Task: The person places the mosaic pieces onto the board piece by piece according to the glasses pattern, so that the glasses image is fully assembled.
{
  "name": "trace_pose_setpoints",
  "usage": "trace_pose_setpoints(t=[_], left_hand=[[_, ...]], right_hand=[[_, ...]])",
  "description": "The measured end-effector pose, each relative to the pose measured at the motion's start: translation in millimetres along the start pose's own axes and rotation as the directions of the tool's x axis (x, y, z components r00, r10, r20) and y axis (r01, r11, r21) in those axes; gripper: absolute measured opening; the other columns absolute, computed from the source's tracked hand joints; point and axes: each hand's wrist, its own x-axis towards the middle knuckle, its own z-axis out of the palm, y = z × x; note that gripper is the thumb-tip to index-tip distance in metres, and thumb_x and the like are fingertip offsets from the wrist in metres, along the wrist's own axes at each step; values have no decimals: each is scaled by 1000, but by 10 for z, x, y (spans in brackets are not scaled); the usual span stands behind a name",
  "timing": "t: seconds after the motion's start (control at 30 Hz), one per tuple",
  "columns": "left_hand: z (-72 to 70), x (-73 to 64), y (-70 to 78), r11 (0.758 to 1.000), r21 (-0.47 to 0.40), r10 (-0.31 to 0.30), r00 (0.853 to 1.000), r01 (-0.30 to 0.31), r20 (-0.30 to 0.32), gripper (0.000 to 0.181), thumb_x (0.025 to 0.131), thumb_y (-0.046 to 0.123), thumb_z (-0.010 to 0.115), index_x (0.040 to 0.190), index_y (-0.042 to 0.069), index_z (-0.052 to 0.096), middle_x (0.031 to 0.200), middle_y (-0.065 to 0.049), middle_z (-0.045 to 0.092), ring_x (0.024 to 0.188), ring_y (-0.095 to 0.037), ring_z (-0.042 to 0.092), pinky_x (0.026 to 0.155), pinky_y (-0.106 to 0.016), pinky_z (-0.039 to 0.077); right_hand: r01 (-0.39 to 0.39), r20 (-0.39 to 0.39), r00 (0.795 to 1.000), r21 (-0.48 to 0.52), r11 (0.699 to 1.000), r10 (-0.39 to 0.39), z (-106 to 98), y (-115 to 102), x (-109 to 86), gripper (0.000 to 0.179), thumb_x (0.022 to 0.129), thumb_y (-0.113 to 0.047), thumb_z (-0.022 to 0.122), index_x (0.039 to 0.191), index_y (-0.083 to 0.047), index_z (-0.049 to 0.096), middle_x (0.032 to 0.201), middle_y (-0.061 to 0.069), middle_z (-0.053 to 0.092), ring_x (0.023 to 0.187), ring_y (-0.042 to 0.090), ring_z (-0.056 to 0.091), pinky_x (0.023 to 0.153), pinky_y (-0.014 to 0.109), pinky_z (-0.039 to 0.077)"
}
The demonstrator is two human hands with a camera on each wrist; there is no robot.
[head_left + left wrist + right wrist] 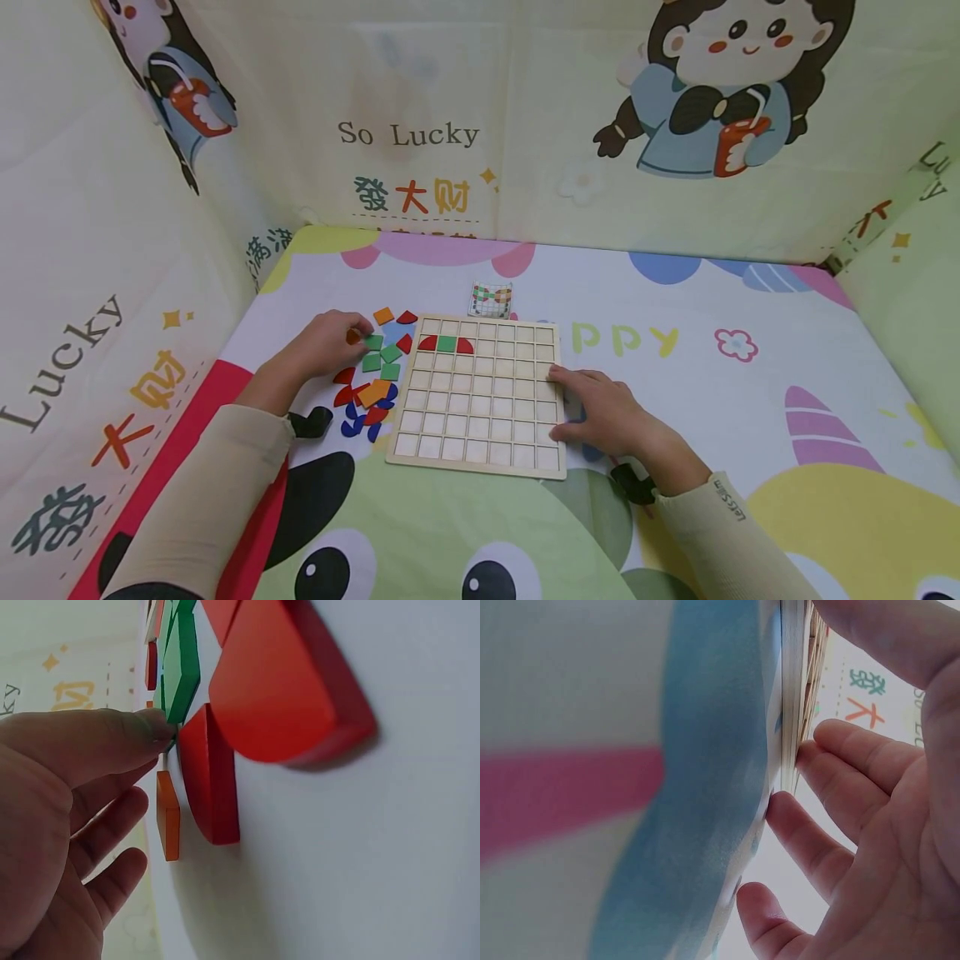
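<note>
On the cartoon-printed tablecloth [712,400], the left hand [333,340] is at a green square tile [373,342] left of the wooden grid board [477,406], gripping or not I cannot tell; crowded neighbouring tiles [392,353] could get dragged along. The right hand [611,408], fingers extended, touches the board's right edge, where a nudge could shift the red-and-green row [446,343].
</note>
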Motion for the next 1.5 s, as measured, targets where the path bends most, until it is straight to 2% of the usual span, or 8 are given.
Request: trace_pose_setpoints(t=[0.4,0.63,0.87,1.07,1.2,1.27,1.5], left_hand=[[-4,28,12,1000,16,-6,1000,6,3,31,92,13,70,120,1,65,113,-18,60,110,-35,49,90,-45,54],[-11,36,24,1000,9,-5,1000,5,-28,32,93,14,69,121,1,64,119,-20,57,115,-36,48,93,-47,52],[-40,24,134,999,-7,38,999,-38,-15,32,93,16,69,121,2,65,125,-20,54,117,-35,46,93,-47,52],[10,5,284,1000,-4,17,1000,-17,16,32,91,16,68,121,5,66,131,-20,52,119,-35,45,90,-45,54],[79,-11,385,997,35,69,998,-69,11,29,90,16,71,116,5,68,122,-17,58,113,-32,49,88,-43,55],[109,-16,425,992,52,117,993,-117,11,27,90,16,73,114,4,69,117,-15,61,111,-31,50,91,-44,53],[179,-29,527,962,46,269,962,-271,38,27,90,15,74,113,1,67,111,-13,64,104,-29,55,89,-42,53]], right_hand=[[3,0,1000,0,1000,-3,-5,2,0,78,83,-33,82,147,-6,47,149,14,48,132,42,43,93,66,37],[1,6,1000,7,1000,-1,-12,-8,-9,78,83,-33,81,148,-6,47,150,14,47,133,42,43,93,66,37],[4,5,1000,20,1000,-4,-15,-9,-3,77,84,-33,81,147,-6,47,149,14,48,134,41,42,94,67,36],[-2,13,1000,25,1000,2,-22,-10,-7,77,84,-33,80,148,-6,46,149,14,47,134,41,41,96,66,35],[0,13,1000,21,1000,0,-23,-5,-7,77,84,-32,80,148,-6,46,150,14,47,134,41,41,96,67,35],[1,12,1000,20,1000,-1,-22,-2,-5,77,84,-32,80,148,-6,46,150,14,47,134,41,41,95,67,35],[4,8,1000,16,1000,-4,-15,-3,-2,77,84,-34,81,147,-7,47,149,14,48,133,42,42,94,66,36]])
